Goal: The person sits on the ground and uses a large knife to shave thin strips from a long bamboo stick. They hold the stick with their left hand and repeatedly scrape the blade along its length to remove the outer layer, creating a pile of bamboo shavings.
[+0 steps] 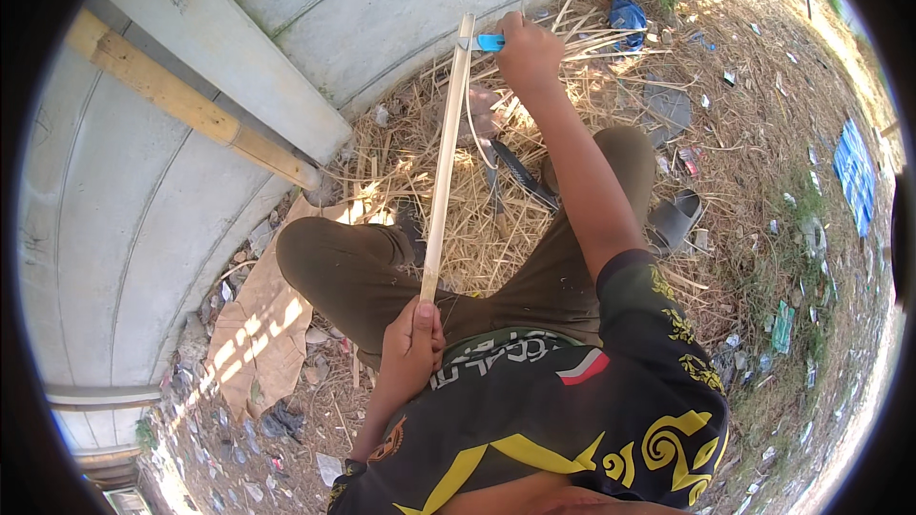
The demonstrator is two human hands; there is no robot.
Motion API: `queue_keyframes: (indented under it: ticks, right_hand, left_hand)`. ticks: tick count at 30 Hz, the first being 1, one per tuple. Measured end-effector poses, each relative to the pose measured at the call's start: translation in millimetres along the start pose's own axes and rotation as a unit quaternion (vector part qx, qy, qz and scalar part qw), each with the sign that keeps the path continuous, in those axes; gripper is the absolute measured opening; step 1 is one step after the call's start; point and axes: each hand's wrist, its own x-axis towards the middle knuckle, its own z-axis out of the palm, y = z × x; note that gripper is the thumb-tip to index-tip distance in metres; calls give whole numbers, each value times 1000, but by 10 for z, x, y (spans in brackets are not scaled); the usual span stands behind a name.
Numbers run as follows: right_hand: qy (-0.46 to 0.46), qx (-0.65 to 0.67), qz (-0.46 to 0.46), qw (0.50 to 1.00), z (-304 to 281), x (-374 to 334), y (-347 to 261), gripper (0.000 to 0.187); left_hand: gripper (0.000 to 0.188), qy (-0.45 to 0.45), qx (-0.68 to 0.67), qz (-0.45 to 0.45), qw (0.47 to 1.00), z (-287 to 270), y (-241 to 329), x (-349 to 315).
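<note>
A long, pale bamboo strip [445,172] runs from my lap up toward the wall. My left hand [412,339] is closed around its lower end. Near the strip's far end, my right hand [530,55] grips the blue handle of a small knife [490,42]. Its blade lies across the strip, and my fingers cover part of the handle. A thin curled shaving [473,124] hangs down beside the strip. Between my bent legs, a dark-bladed tool [523,175] rests on a heap of straw-coloured shavings [487,248].
Ahead and to the left stands a grey concrete wall [372,19]; a concrete post [229,48] and a bamboo pole [191,86] lean there. Brown cardboard [262,339] lies left of my knee. At right are a sandal [676,219], a blue plastic bag [627,19] and scattered litter.
</note>
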Motion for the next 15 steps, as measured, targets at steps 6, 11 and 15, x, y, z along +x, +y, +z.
queue_keyframes:
  ticks: [6, 11, 15]
  right_hand:
    - [-264, -130, 395, 870, -286, 400, 835, 25]
    - [-256, -6, 275, 927, -483, -52, 625, 27]
    - [-307, 176, 88, 931, -521, -810, -463, 20]
  left_hand:
    - [36, -60, 9, -55, 997, -226, -534, -231]
    - [33, 6, -171, -126, 977, -339, -247, -134]
    - [34, -10, -150, -70, 986, -167, -33, 609]
